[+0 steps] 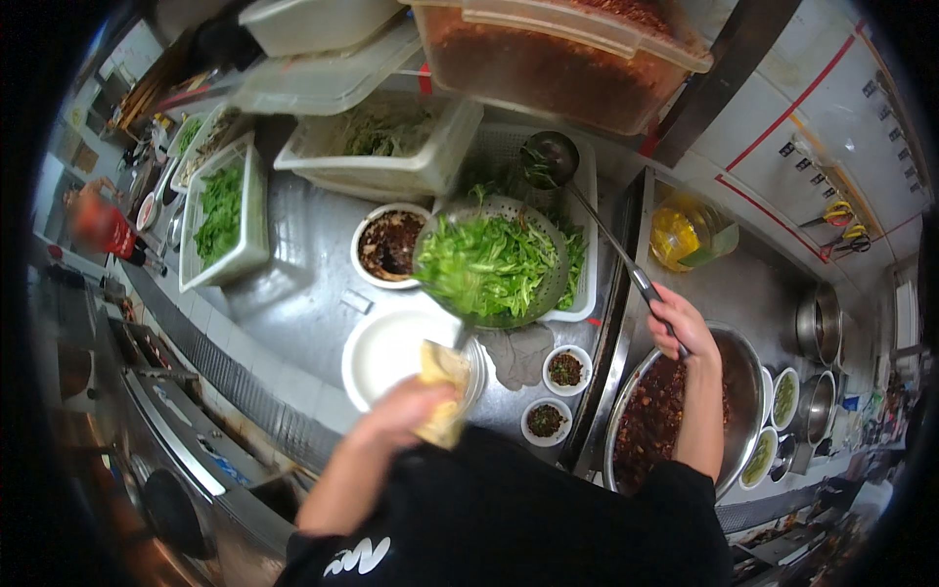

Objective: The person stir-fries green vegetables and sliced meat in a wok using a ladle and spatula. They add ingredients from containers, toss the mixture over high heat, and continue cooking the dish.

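My left hand [407, 412], blurred by motion, grips a folded yellow cloth [444, 433] around the handle of a perforated metal strainer [554, 282]. Chopped leafy greens [488, 260] fill the strainer, which hangs over the edge of a white plastic basket [587, 293] with more greens in it. In my right hand [682, 323] is the black grip of a long-handled metal ladle [554, 158]. Its bowl, with some greens in it, is above the far part of the basket. Below my left hand stands a round white container [359, 367] of white contents.
Two small bowls of dark seasoning [565, 367] [546, 422] sit near a grey cloth [521, 352]. At right, a large steel basin [752, 381] holds red-brown sauce. An oil jug [682, 231] stands behind it. Plastic bins [257, 220] line the left; a person [103, 220] is farther off.
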Demonstrator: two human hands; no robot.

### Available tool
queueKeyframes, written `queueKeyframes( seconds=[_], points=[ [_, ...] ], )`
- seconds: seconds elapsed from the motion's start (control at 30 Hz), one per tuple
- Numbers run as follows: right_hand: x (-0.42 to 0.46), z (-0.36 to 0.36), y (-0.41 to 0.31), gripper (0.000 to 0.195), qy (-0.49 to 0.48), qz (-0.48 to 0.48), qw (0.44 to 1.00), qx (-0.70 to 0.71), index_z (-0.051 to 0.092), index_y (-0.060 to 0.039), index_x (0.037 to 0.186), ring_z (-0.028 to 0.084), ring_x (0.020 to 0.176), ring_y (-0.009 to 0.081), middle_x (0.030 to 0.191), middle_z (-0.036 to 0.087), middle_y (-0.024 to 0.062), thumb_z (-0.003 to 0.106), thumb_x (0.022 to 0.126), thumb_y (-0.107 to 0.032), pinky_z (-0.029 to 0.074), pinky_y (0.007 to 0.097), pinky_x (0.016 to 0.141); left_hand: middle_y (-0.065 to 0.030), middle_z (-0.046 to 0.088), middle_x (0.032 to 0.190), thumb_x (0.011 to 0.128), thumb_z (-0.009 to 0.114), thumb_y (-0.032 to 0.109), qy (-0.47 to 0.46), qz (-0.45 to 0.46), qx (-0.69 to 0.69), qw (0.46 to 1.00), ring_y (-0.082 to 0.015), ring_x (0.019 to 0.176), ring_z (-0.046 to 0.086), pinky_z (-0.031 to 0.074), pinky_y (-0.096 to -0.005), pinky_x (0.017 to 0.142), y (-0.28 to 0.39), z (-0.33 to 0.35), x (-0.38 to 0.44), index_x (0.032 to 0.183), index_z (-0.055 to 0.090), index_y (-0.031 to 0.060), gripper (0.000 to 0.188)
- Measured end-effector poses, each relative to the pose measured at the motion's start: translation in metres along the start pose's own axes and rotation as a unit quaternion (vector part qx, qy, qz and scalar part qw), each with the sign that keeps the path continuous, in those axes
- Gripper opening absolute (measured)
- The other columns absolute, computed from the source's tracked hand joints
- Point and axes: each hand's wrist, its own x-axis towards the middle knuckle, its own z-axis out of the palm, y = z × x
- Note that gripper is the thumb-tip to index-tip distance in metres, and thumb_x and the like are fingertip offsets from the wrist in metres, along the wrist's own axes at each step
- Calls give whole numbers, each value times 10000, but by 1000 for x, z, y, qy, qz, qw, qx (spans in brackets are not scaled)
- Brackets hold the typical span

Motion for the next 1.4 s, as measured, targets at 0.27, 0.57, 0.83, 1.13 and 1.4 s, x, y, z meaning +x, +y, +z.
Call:
queueKeyframes(
  seconds=[0.27,0.57,0.83,1.13,1.4],
  points=[
    [-38,19,59,596,122,-199,908,-349,479,-56,1465,600,580,178,788,663,91,655,899,-123,492,328,572,-106,679,983,869,698,147,-5,28,-44,999,-204,806,682,570,-325,689,5,15,-17,1189,599,-35,381],
    [-65,118,142,651,339,-223,877,-258,467,-69,1474,670,1133,299,1259,653,246,664,858,-139,496,358,961,-120,671,883,866,694,168,-2,70,-21,997,-204,630,655,538,-312,500,0,-2,-45,1112,607,-40,334],
    [-98,198,243,664,455,-218,835,-219,430,-26,1492,659,701,203,908,703,115,677,880,-93,533,306,686,-143,652,833,881,630,169,-69,144,75,984,-222,569,633,519,-321,439,-17,-82,-47,1119,577,-71,342],
    [-252,377,287,539,413,-303,808,293,399,-36,1478,423,406,61,616,479,-30,550,961,-27,328,215,378,-131,663,898,861,637,135,-194,164,194,948,-205,684,649,538,-317,582,4,-159,-74,1131,599,-51,331],
    [-326,583,299,637,782,-136,608,-7,489,-47,1453,676,790,251,897,706,116,713,875,-191,523,349,744,-141,651,968,912,649,315,-366,52,226,901,-154,693,595,462,-260,498,111,-209,-181,1253,531,-58,519]
  ],
)
